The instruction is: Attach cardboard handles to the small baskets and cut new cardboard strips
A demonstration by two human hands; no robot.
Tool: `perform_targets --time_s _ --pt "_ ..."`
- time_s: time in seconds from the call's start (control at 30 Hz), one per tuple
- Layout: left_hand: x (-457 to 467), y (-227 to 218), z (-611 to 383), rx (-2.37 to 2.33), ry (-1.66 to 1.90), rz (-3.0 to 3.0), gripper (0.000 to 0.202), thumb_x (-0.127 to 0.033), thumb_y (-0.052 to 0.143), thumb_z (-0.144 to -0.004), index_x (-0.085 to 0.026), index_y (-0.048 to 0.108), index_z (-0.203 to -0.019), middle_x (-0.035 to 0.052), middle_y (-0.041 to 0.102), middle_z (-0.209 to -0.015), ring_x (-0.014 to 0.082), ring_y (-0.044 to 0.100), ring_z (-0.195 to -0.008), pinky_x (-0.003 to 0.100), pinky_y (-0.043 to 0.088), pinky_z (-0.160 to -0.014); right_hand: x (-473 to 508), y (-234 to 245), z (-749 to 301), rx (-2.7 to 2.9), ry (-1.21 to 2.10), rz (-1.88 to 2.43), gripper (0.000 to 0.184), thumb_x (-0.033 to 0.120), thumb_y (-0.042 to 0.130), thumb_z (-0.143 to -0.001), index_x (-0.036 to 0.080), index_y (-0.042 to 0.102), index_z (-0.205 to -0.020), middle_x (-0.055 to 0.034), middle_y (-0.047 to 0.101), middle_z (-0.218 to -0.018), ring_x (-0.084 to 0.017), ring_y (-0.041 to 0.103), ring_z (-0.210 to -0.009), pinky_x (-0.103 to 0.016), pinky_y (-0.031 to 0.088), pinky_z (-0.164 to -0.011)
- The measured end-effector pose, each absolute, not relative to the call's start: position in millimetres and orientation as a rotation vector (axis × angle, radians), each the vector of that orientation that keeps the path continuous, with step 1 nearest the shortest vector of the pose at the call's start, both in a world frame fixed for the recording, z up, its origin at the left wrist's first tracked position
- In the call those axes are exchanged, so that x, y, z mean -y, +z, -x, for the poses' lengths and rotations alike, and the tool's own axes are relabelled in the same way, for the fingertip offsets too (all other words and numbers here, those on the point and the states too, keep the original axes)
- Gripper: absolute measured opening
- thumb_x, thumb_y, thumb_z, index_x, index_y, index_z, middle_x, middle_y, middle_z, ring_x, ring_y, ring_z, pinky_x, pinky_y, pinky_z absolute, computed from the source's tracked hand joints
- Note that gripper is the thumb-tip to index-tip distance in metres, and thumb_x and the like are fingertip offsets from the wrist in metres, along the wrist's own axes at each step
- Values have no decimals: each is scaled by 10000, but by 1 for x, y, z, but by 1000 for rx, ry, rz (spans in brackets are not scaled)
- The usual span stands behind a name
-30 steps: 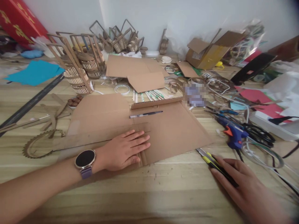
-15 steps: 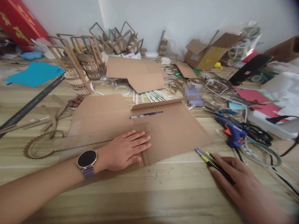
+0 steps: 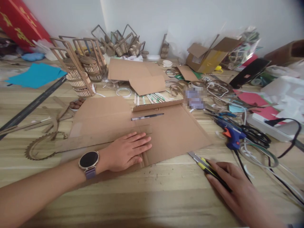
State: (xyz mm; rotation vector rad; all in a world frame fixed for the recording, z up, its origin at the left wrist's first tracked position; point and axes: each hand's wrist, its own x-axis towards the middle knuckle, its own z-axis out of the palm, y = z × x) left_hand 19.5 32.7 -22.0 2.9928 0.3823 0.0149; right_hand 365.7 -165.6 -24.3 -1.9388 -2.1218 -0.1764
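A large flat piece of cardboard (image 3: 175, 136) lies on the wooden table. My left hand (image 3: 125, 151), fingers spread, presses flat on it and on the end of a thin, see-through strip like a ruler (image 3: 95, 139). To the right, my right hand (image 3: 228, 180) grips a yellow-and-black utility knife (image 3: 206, 166). The knife's blade sticks out and points at the near right edge of the cardboard; whether it touches cannot be made out. On the cardboard, beyond my left hand, rests a pen (image 3: 147, 117).
A blue glue gun (image 3: 230, 133) with cables lies right of the cardboard, near a white tray (image 3: 273, 126). Small bamboo baskets (image 3: 82, 82) stand at the back left. Behind are more cardboard pieces (image 3: 133, 68), a tape roll (image 3: 123, 92) and an open carton (image 3: 209, 55).
My right hand has moved slightly left with the knife, and more of the blade seems to show. My left hand stays flat in place. The view has shifted a little.
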Motion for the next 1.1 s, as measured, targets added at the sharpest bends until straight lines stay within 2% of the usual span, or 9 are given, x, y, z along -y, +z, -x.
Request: perform_targets --time_s 0.1,0.27,0.6,0.8,1.0,1.1 --pt "-32 -21 -20 -377 2 -2991 530 -451 230 -1045 -224 280 -1522 0 216 -1610 184 112 -1506 384 75 -1221 167 -25 -363 2136 -165 1926 434 442 454 -954 137 647 -1196 -129 635 -1014 -237 660 -924 -348 570 -781" --pt "-31 -22 -26 -403 24 -2976 538 -460 232 -1044 -213 291 -1518 13 244 -1603 200 134 -1503 400 87 -1220 152 -26 -361 2035 -89 2028 463 476 439 -943 153 663 -1188 -131 643 -1037 -259 644 -955 -399 553 -845" --pt "-28 -24 -38 -445 60 -2951 547 -469 222 -1042 -195 324 -1505 25 251 -1598 224 185 -1492 407 122 -1213 152 -19 -368 2074 -29 2018 473 492 444 -934 155 678 -1169 -137 655 -1012 -261 657 -927 -396 561 -817" --pt "-29 -25 -37 -446 78 -2947 540 -472 226 -1042 -219 307 -1512 22 254 -1599 215 173 -1495 412 127 -1213 147 -19 -359 2082 -49 2007 461 471 430 -949 143 669 -1169 -144 643 -1036 -258 649 -957 -396 560 -842" --pt "-29 -25 -36 -445 78 -2948 540 -464 232 -1043 -204 321 -1507 23 247 -1599 211 171 -1496 405 127 -1214 157 -20 -356 2129 -68 1954 444 473 446 -946 159 663 -1173 -131 647 -1018 -240 669 -919 -356 580 -780" --pt "-28 -24 -39 -450 82 -2942 541 -474 231 -1040 -216 322 -1507 15 259 -1594 217 180 -1494 412 126 -1215 153 -19 -356 2114 -39 1965 446 480 450 -940 165 668 -1168 -131 654 -1028 -250 665 -936 -376 576 -802"
